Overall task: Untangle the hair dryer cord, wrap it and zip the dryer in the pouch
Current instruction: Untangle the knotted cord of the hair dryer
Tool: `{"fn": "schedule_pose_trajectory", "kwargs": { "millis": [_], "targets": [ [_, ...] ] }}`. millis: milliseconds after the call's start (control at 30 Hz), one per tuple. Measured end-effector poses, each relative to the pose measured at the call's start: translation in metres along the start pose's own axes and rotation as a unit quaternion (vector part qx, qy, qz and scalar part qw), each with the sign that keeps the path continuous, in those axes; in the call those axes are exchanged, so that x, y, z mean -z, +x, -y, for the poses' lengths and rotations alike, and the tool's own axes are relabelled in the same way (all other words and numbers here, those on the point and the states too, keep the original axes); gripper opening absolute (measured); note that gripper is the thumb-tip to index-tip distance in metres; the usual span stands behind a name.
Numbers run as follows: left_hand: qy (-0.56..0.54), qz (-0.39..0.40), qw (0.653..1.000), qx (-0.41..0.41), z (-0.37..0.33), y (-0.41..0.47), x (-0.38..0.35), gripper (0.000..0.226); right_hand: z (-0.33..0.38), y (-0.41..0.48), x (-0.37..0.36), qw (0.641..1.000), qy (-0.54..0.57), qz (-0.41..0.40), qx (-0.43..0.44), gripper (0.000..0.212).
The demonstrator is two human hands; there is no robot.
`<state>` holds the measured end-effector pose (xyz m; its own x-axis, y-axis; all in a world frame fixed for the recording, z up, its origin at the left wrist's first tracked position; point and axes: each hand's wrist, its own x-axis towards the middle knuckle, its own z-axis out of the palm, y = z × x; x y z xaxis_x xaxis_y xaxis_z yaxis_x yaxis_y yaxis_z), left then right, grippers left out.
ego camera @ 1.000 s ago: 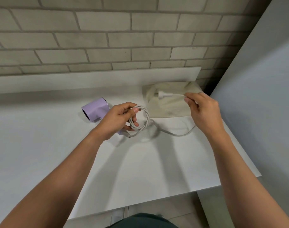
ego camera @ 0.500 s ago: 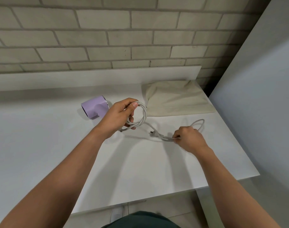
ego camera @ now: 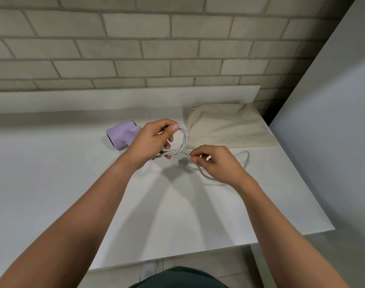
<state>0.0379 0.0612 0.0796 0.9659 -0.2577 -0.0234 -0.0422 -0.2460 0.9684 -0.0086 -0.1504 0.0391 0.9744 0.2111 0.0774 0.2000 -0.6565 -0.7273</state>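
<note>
The left hand (ego camera: pixel 150 142) held the white cord (ego camera: pixel 186 140), wound into a small ring of several twisted turns, with the thumb pressed on the top of the ring and the fingers curled through its middle. Just to the right, the right hand (ego camera: pixel 216 163) pinched a single strand of the same cord between thumb and forefinger, close to the bottom of the ring; the other fingers were loosely curled. From that pinch the loose part of the cord ran under the right hand and curved out in a slack loop on the white table (ego camera: pixel 73 183) beyond the knuckles. Both hands hovered a little above the table, casting shadows on it. The lilac hair dryer (ego camera: pixel 121 136) lay on its side on the table just behind the left hand, partly hidden by it. The cream fabric pouch (ego camera: pixel 229 127) lay flat at the table's far right corner, beyond both hands. A pale brick wall (ego camera: pixel 135 48) rose behind the table, and a plain grey panel (ego camera: pixel 333 121) stood along its right side.
</note>
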Motion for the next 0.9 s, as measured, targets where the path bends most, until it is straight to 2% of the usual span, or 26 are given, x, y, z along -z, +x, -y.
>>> {"fn": "schedule_pose_trajectory", "kwargs": {
  "millis": [167, 367, 467, 533, 600, 700, 833, 900],
  "targets": [
    [0.026, 0.025, 0.999, 0.009, 0.001, 0.003, 0.007, 0.012, 0.001, -0.003, -0.008, 0.995, 0.077, -0.066, -0.004, 0.007],
    [0.034, 0.059, 0.996, 0.049, 0.0, 0.007, 0.007, 0.015, 0.009, 0.0, -0.018, 0.982, 0.123, -0.139, 0.041, 0.005],
    [0.031, 0.082, 0.994, 0.061, -0.003, 0.009, 0.005, 0.019, 0.013, -0.001, -0.024, 0.972, 0.161, -0.168, 0.04, 0.02],
    [0.044, 0.091, 0.993, 0.066, -0.002, 0.011, 0.005, 0.02, 0.013, -0.001, -0.025, 0.972, 0.132, -0.178, 0.071, 0.027],
    [0.076, 0.106, 0.989, 0.068, -0.003, 0.012, 0.007, 0.02, 0.012, 0.001, -0.026, 0.974, 0.056, -0.183, 0.123, 0.038],
    [0.133, 0.122, 0.981, 0.07, -0.009, 0.013, 0.012, 0.018, 0.009, 0.006, -0.029, 0.963, -0.04, -0.202, 0.174, 0.033],
    [0.151, 0.026, 0.988, -0.006, -0.012, 0.017, 0.017, 0.018, 0.009, 0.01, -0.025, 0.964, -0.066, -0.196, 0.166, 0.026],
    [0.166, 0.029, 0.986, -0.021, -0.019, 0.016, 0.022, 0.025, 0.011, 0.011, -0.021, 0.963, -0.077, -0.194, 0.171, 0.026]
  ]
}}
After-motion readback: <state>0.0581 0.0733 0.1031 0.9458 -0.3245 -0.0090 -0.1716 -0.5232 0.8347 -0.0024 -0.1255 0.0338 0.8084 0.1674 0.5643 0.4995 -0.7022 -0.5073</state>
